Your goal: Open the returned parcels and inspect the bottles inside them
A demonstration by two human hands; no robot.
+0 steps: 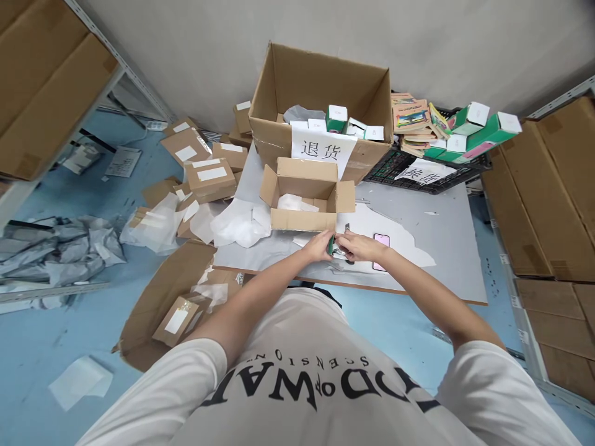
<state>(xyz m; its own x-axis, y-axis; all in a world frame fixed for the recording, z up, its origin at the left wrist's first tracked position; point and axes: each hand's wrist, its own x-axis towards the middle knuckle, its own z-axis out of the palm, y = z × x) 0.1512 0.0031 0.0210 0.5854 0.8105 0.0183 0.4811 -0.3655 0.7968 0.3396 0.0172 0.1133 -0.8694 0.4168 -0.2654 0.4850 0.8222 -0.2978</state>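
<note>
Left hand: the left hand (318, 246) is closed around one end of a small green item (331, 246), pinched upright just above the counter (446, 248), near its front edge where both arms reach it without stretching.
Right hand: the right hand (359, 246) meets the left at the same item, fingers curled onto it and a metallic-looking part (344, 233); what that part is cannot be told at this size.
Grip: two hands on one small piece, apparently so one can steady it while the other works on it.
Small carton: an open small carton (304, 195) stands just beyond the hands, flaps spread and mouth up, with white wrapping (290, 202) inside, close enough to serve from.
Phone: a pink phone (381, 243) lies flat just beside the right wrist, on a white sheet (400, 238).
Loose packing: crumpled plastic wrap (239, 224) is heaped at the counter's left, pushed off the working spot.
Big carton: a large open carton (320, 99) at the back carries a paper label (322, 149) and holds small green-and-white boxes (336, 118).
Crate: a black crate (409, 170) to the right bears booklets (411, 118) and more green boxes (483, 127).
Floor: taped parcels (209, 176) and grey mailer bags (60, 248) lie scattered on the blue floor (69, 347) at left, seemingly dropped there.
</note>
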